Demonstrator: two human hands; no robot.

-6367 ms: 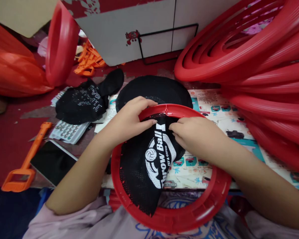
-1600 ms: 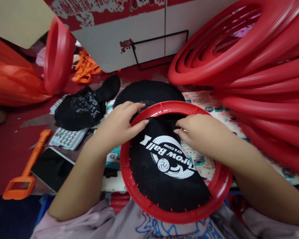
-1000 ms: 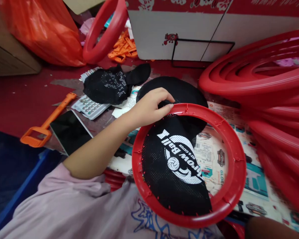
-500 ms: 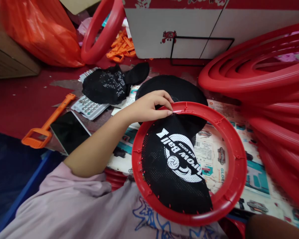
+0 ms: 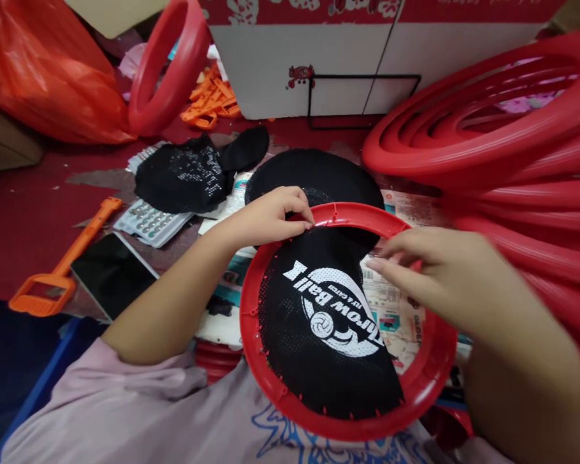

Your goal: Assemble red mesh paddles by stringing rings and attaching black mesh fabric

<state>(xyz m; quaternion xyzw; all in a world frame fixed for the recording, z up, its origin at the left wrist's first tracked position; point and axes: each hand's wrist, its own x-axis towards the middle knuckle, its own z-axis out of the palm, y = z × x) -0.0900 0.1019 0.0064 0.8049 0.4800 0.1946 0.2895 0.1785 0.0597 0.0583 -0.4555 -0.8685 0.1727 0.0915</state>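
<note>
A red plastic ring (image 5: 430,377) rests tilted against my lap. Black mesh fabric (image 5: 319,354) with white "Throw Ball" print is hooked along the ring's left and lower rim and hangs loose on the right. My left hand (image 5: 270,216) pinches the mesh against the ring's top left edge. Over the open right part of the ring hovers my right hand (image 5: 430,270), fingers stretched toward the mesh and slightly blurred, holding nothing.
A tall stack of red rings (image 5: 502,135) fills the right. A pile of black mesh discs (image 5: 314,177) lies behind the ring, with crumpled mesh (image 5: 183,174), a calculator (image 5: 149,222), a phone (image 5: 111,274) and an orange handle (image 5: 62,264) at left. Printed paper (image 5: 406,206) covers the surface.
My right hand, out of view half a second ago, has come back over the ring toward the mesh. The left hand keeps its pinch at the rim. The view shifted slightly.
</note>
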